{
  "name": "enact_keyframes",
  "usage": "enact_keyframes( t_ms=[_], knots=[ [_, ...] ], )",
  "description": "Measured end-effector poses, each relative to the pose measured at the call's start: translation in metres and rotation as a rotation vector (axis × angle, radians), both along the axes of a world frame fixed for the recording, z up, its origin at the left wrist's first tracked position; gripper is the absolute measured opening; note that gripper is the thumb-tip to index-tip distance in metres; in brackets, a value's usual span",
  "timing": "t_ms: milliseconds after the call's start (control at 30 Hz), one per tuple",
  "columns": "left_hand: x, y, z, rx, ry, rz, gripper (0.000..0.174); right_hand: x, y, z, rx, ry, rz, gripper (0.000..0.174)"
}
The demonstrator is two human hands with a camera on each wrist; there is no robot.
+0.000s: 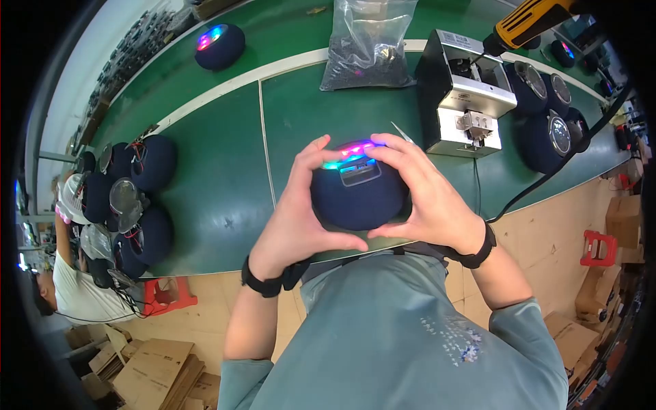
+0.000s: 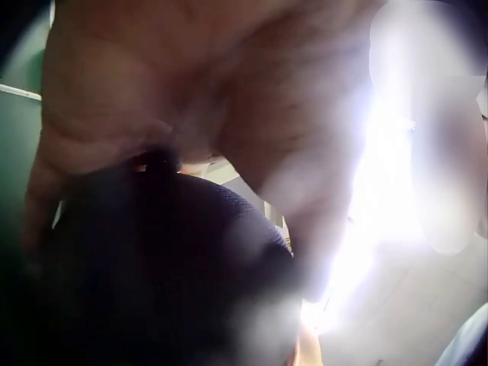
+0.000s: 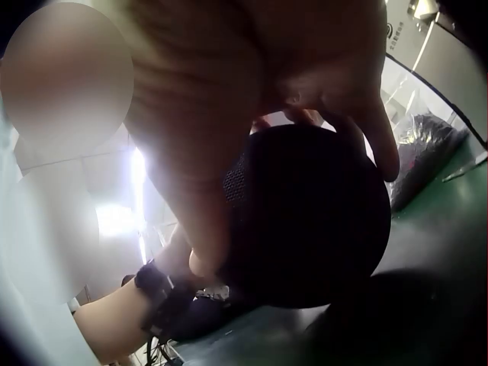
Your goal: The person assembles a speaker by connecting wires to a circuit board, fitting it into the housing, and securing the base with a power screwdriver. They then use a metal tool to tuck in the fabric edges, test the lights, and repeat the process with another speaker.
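Both hands hold a round dark navy speaker [image 1: 359,198] between them, near the front edge of the green table. Pink, blue and cyan lights glow on its top, and a small grey-framed panel shows on the side toward the head camera. My left hand [image 1: 297,205] grips its left side, thumb along the near side and fingers over the top. On the right side, my right hand [image 1: 430,198] grips it the same way, fingertips by the lights. The right wrist view shows the speaker [image 3: 305,221] tilted over the green surface; the left wrist view is dark and blurred.
Several dark speaker bodies [image 1: 152,236] with loose wires stand at the left, beside another person [image 1: 89,290]. A lit speaker [image 1: 220,48] sits farther back. Behind are a bag of black screws [image 1: 369,61], a metal machine [image 1: 465,96] and a yellow power screwdriver [image 1: 526,24]. More speakers [image 1: 547,140] stand right.
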State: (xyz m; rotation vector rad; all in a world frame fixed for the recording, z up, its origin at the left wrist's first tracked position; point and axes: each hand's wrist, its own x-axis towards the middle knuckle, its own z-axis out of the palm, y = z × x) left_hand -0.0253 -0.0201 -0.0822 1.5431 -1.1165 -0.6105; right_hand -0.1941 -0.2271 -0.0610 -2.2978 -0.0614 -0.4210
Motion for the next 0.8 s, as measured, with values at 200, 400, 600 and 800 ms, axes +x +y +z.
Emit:
enact_keyframes(
  t_ms=[200, 400, 600, 800],
  knots=[
    [-0.006, -0.009, -0.008, -0.076, -0.280, 0.063, 0.119, 0.002, -0.010, -0.004, 0.097, 0.029, -0.006, 0.111],
    [-0.007, -0.013, -0.013, -0.120, -0.264, 0.051, 0.111, 0.001, -0.014, -0.006, 0.062, 0.014, 0.020, 0.108],
    [-0.003, -0.011, -0.013, -0.072, -0.219, 0.054, 0.116, 0.004, -0.010, -0.008, 0.086, 0.005, 0.021, 0.119],
    [-0.009, 0.003, -0.025, -0.163, -0.292, 0.105, 0.105, -0.011, -0.003, -0.017, 1.036, 0.465, -0.043, 0.097]
  ],
)
